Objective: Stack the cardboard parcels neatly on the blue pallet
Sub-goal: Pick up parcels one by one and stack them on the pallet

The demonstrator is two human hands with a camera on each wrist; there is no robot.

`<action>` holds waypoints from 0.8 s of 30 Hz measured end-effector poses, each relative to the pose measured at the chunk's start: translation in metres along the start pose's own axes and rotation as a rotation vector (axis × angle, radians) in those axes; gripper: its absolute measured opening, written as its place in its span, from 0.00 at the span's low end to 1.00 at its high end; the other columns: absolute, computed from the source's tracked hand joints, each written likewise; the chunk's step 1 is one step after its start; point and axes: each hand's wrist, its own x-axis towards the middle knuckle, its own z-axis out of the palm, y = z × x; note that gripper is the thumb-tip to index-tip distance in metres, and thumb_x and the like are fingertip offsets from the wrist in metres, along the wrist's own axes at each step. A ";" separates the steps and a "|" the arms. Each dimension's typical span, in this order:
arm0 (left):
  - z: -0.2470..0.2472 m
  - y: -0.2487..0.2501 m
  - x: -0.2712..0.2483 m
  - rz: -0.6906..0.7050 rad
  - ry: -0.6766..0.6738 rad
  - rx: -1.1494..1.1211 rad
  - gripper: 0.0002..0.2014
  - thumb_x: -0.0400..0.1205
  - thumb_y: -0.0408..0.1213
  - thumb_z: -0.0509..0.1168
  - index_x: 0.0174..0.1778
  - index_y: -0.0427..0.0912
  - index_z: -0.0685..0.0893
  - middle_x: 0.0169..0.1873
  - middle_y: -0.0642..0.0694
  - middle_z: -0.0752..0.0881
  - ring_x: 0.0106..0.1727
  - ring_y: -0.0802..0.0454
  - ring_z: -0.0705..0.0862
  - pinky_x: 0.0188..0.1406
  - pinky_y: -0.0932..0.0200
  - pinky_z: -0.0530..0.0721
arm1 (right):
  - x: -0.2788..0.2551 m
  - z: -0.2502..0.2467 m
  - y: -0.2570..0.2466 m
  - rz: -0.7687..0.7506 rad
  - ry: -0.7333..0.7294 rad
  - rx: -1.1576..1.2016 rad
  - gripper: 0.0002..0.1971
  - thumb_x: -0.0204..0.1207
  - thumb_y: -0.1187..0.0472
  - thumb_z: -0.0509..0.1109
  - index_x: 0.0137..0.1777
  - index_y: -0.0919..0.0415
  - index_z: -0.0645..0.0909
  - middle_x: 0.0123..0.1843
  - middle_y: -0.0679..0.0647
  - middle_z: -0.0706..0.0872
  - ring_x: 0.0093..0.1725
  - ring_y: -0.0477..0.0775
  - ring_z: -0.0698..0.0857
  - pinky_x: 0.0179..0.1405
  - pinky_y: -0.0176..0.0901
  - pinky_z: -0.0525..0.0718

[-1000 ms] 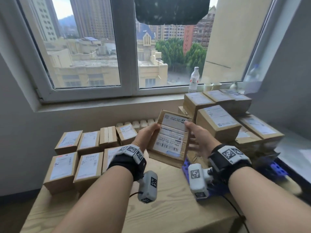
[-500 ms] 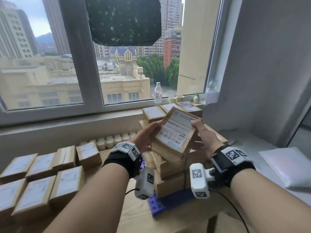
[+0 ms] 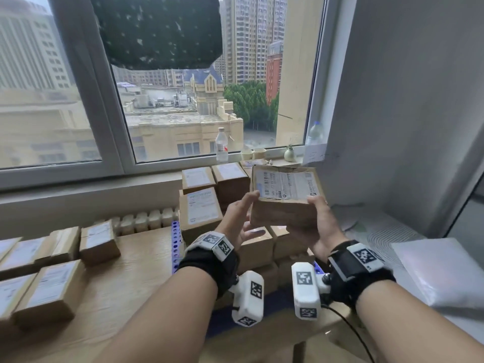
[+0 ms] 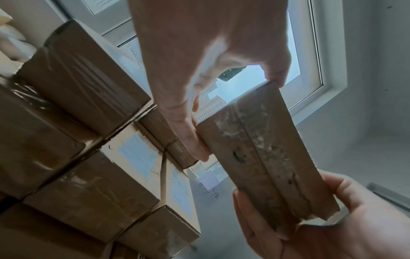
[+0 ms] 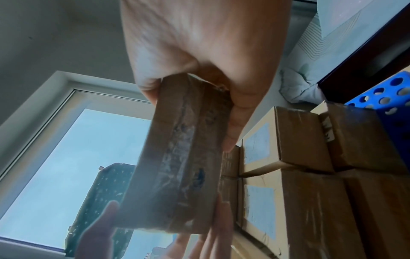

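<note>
A cardboard parcel [image 3: 285, 195] with a white label is in the air above the right side of the stack of parcels [image 3: 200, 205]. The stack stands on the blue pallet [image 3: 176, 239], whose perforated edge also shows in the right wrist view [image 5: 390, 92]. My right hand [image 3: 314, 218] grips the parcel's right end, thumb and fingers curled round it [image 5: 193, 108]. My left hand [image 3: 248, 213] has straight, spread fingers that touch the parcel's left end [image 4: 255, 149]. The parcel's taped underside faces both wrist cameras.
Loose parcels [image 3: 52, 286] lie on the wooden table at left. On the window sill behind the stack stand a water bottle [image 3: 221, 145], paper cups [image 3: 253, 154] and a small vase [image 3: 289, 154]. A white padded bag [image 3: 442, 271] lies at right, below the grey wall.
The parcel has travelled right from the loose pile to above the stack and turned so its label runs sideways. My left hand's fingers have loosened from a grip to a touch.
</note>
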 end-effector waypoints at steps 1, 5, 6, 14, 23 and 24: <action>0.005 0.000 0.002 0.008 0.013 0.016 0.16 0.80 0.51 0.67 0.58 0.45 0.83 0.48 0.42 0.89 0.50 0.44 0.88 0.55 0.45 0.88 | 0.002 -0.007 0.000 0.014 -0.021 -0.003 0.23 0.78 0.47 0.65 0.66 0.62 0.82 0.57 0.67 0.88 0.51 0.60 0.85 0.43 0.51 0.84; 0.011 0.010 0.015 0.047 0.076 0.065 0.10 0.81 0.44 0.66 0.51 0.42 0.83 0.44 0.41 0.88 0.47 0.45 0.88 0.50 0.49 0.88 | 0.013 -0.022 0.000 0.019 -0.038 -0.039 0.26 0.75 0.44 0.69 0.66 0.61 0.82 0.51 0.62 0.86 0.42 0.55 0.84 0.36 0.48 0.83; 0.009 0.015 0.018 0.051 0.099 0.077 0.09 0.81 0.44 0.65 0.49 0.43 0.83 0.43 0.41 0.87 0.47 0.45 0.87 0.48 0.50 0.88 | 0.015 -0.023 0.000 0.016 -0.058 -0.054 0.28 0.72 0.42 0.71 0.66 0.60 0.82 0.53 0.61 0.87 0.44 0.56 0.85 0.38 0.49 0.84; -0.027 0.062 0.064 0.040 0.202 0.150 0.16 0.78 0.49 0.65 0.54 0.42 0.80 0.41 0.41 0.86 0.42 0.46 0.86 0.38 0.53 0.87 | 0.051 -0.003 -0.021 -0.041 -0.158 -0.279 0.35 0.65 0.35 0.73 0.66 0.58 0.82 0.52 0.57 0.87 0.52 0.55 0.85 0.55 0.54 0.83; -0.074 0.091 0.124 -0.047 0.158 0.212 0.29 0.75 0.59 0.70 0.60 0.37 0.81 0.52 0.37 0.84 0.46 0.43 0.86 0.32 0.56 0.87 | 0.110 0.046 -0.034 0.161 -0.245 -0.384 0.31 0.67 0.49 0.77 0.69 0.61 0.78 0.66 0.68 0.85 0.58 0.65 0.87 0.41 0.51 0.90; -0.082 0.091 0.127 -0.047 0.170 0.258 0.31 0.75 0.59 0.70 0.63 0.36 0.81 0.55 0.37 0.84 0.49 0.41 0.87 0.35 0.55 0.89 | 0.115 0.050 -0.029 0.189 -0.238 -0.369 0.28 0.70 0.51 0.75 0.69 0.61 0.77 0.67 0.68 0.83 0.59 0.66 0.86 0.40 0.53 0.91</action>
